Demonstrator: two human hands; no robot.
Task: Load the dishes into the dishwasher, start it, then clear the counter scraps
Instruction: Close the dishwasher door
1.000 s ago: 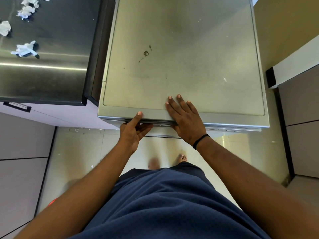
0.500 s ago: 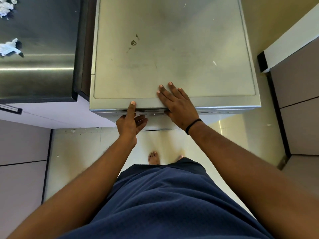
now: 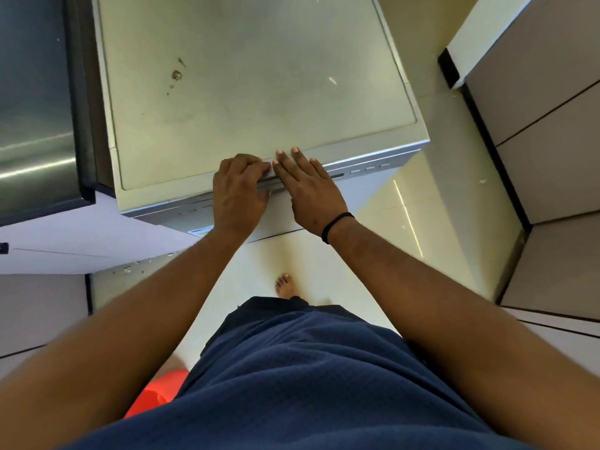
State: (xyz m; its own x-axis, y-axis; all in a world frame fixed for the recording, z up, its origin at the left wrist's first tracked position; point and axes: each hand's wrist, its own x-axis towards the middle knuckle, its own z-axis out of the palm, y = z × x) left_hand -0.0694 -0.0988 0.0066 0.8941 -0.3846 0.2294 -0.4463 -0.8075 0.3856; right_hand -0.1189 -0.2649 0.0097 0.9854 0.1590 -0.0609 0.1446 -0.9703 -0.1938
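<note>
I am curling my left hand over the dishwasher front edge while my right hand is lying flat, fingers spread; pressing the buttons squarely should be starting it.

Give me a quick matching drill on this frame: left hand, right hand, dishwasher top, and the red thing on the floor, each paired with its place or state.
Column A
1. left hand
2. right hand
3. dishwasher top
4. red object

Column B
a. flat, fingers straight, black band at the wrist
b. low on the floor, partly hidden behind the blue shirt
c. fingers curled over the front edge
d. grey, with a dark stain near the middle

Pairs: 1-c, 2-a, 3-d, 4-b
</note>
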